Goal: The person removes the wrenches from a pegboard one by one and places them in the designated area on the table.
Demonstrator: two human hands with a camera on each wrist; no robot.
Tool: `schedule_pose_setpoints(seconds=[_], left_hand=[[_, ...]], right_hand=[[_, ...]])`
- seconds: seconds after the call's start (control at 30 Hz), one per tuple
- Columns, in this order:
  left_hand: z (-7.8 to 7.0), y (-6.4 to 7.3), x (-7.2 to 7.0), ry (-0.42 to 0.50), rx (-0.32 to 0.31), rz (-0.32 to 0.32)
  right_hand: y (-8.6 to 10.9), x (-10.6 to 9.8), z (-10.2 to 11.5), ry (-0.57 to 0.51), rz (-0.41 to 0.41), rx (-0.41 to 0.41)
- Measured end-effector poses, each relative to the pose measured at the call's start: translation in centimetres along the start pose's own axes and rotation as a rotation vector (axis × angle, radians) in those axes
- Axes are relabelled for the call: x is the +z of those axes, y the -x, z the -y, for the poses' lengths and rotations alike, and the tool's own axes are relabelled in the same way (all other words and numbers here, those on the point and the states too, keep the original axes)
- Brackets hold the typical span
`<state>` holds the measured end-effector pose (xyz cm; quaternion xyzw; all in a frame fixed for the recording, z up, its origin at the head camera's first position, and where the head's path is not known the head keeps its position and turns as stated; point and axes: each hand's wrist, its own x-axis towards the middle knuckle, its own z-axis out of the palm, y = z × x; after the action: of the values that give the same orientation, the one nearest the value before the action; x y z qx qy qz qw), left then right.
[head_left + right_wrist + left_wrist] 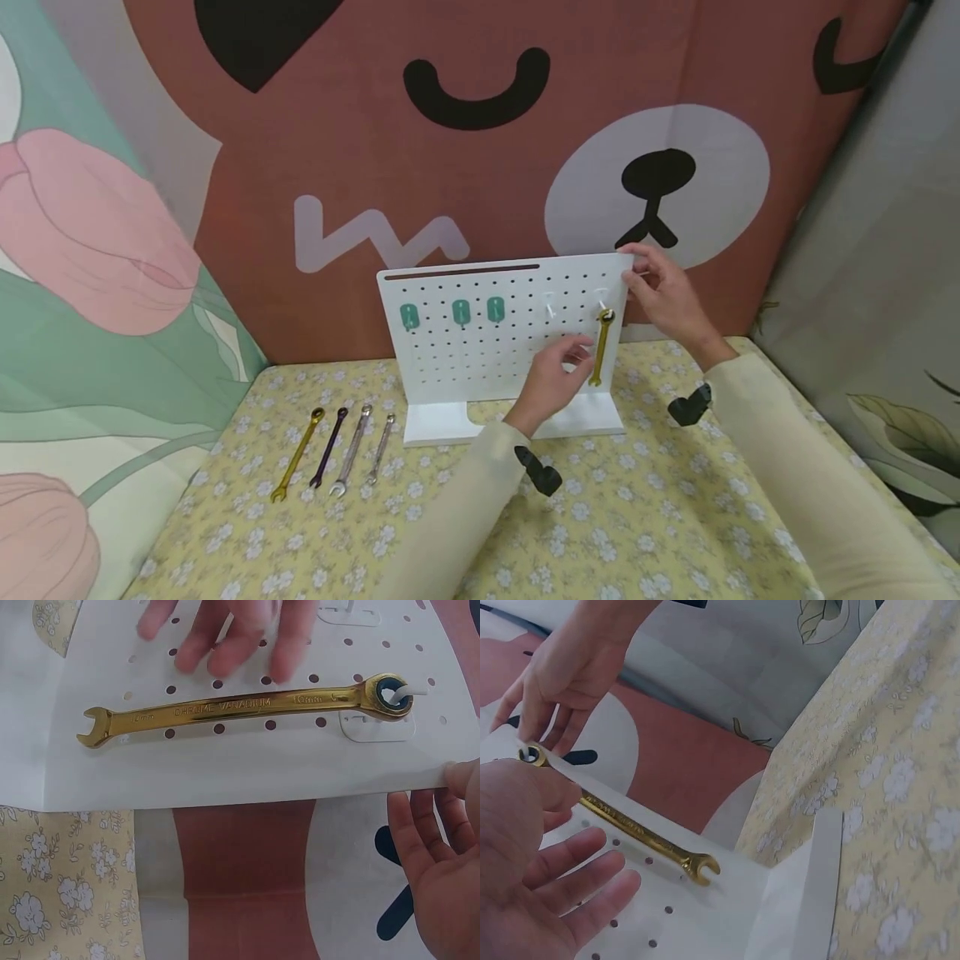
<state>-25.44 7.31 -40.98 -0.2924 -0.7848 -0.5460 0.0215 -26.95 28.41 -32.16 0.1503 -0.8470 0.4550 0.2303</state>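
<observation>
A gold combination wrench (240, 707) hangs by its ring end from a white hook (409, 691) at the right side of a white pegboard (465, 358). Just left of the wrench is my left hand (553, 379), fingers loosely bent and apart from it in the right wrist view, where they look blurred. My right hand (663, 292) pinches the board's upper right edge, thumb in front and fingers behind. In the left wrist view, the left hand (547, 855) hides part of the wrench near its ring end.
Left of the board, several wrenches lie side by side on the flowered cloth: a gold one (298, 454), a dark purple one (328, 448) and silver ones (351, 452). Three green hooks (461, 312) and another white hook (550, 307) are on the board. A patterned curtain (337, 150) stands behind.
</observation>
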Motion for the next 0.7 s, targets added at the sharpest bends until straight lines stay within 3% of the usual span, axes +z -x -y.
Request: schedule_pose_setpoints(seconds=[0.43, 0.7], left_hand=[[0.3, -1.7, 1.8, 0.05, -0.037, 0.004], [-0.1, -1.2, 1.7, 0.055, -0.04, 0.0]], right_hand=[[-0.2, 0.2, -0.2, 0.008, -0.014, 0.003], [-0.2, 0.3, -0.6, -0.014, -0.008, -0.021]])
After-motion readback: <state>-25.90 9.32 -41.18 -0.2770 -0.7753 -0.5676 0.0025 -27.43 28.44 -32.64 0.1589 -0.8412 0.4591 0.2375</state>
